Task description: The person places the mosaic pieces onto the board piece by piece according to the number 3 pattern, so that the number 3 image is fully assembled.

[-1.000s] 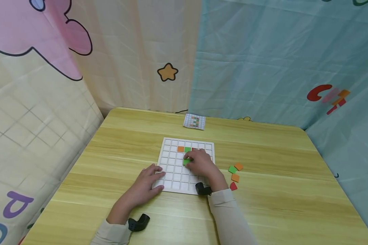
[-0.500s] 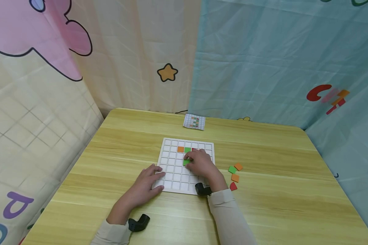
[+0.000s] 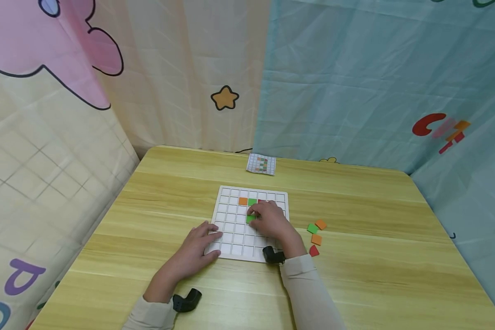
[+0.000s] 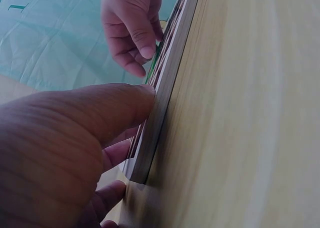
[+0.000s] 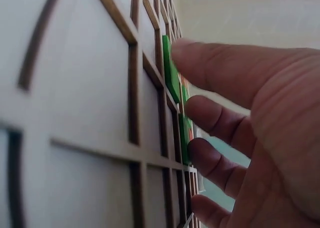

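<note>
A white grid board (image 3: pixel 231 238) lies on the table in the head view. Set in its cells are an orange tile (image 3: pixel 243 201), a green tile (image 3: pixel 252 201), a partly covered red tile (image 3: pixel 260 201) and a nearer green tile (image 3: pixel 250 219). My right hand (image 3: pixel 268 219) is over the board, thumb and fingertips at the nearer green tile. In the right wrist view the thumb touches a green tile (image 5: pixel 171 71), and the fingertips rest by another green tile (image 5: pixel 184 140). My left hand (image 3: pixel 197 247) rests, fingers spread, at the board's left edge; its thumb lies along the rim in the left wrist view.
Right of the board lie two orange tiles (image 3: pixel 316 239), a loose green tile (image 3: pixel 312 228) and a red piece (image 3: pixel 314 250). A card with a coloured grid pattern (image 3: pixel 261 164) lies near the table's back edge. Printed curtains (image 3: pixel 334 91) stand behind the table.
</note>
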The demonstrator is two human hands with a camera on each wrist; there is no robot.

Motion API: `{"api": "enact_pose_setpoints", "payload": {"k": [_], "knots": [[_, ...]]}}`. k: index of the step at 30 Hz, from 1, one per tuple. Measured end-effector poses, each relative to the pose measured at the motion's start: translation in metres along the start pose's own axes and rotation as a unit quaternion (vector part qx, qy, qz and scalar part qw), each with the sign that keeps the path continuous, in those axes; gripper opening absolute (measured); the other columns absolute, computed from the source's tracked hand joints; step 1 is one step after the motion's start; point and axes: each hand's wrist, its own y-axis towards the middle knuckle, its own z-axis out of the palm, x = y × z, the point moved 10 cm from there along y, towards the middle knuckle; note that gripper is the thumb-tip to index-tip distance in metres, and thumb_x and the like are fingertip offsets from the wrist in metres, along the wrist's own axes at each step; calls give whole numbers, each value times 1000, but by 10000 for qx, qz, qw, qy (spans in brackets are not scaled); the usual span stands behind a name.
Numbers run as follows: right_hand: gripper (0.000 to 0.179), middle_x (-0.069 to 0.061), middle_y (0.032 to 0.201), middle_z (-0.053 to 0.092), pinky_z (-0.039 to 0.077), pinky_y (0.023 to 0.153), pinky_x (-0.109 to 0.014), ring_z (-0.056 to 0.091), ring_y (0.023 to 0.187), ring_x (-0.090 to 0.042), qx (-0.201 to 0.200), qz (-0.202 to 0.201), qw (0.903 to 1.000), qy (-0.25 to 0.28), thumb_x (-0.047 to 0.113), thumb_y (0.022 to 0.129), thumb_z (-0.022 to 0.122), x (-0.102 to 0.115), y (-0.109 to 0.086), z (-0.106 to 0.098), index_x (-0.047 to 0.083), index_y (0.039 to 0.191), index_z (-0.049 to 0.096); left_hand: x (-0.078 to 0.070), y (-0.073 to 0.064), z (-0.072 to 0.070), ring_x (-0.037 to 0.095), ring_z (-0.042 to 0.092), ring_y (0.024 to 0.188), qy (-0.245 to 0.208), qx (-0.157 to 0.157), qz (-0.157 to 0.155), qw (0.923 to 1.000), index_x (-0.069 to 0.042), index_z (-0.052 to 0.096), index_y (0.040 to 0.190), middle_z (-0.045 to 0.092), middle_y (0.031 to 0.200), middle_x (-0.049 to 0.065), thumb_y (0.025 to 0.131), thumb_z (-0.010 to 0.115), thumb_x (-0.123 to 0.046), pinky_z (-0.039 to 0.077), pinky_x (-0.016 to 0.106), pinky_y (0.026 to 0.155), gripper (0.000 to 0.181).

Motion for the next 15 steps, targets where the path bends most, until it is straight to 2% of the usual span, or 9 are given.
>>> {"api": "enact_pose_setpoints", "payload": {"k": [9, 15], "knots": [[19, -4, 101, 60, 46, 88, -41, 53, 95, -23, -17, -33, 9941, 1085, 10, 91, 71, -12, -5, -13, 9, 110, 70, 0, 0, 1, 42, 27, 143, 65, 17, 5, 10000, -2, 63, 132, 51, 138, 11, 90, 74, -16, 16, 62, 115, 46], [20, -4, 105, 61, 48, 88, -42, 54, 98, -23, -178, 294, 9908, 1312, 9, 91, 70, -30, -13, -27, 8, 111, 71, -1, 0, -1, 42, 28, 143, 64, -2, 0, 10000, -2, 62, 132, 51, 138, 12, 89, 73, -16, 16, 62, 115, 46]]}}
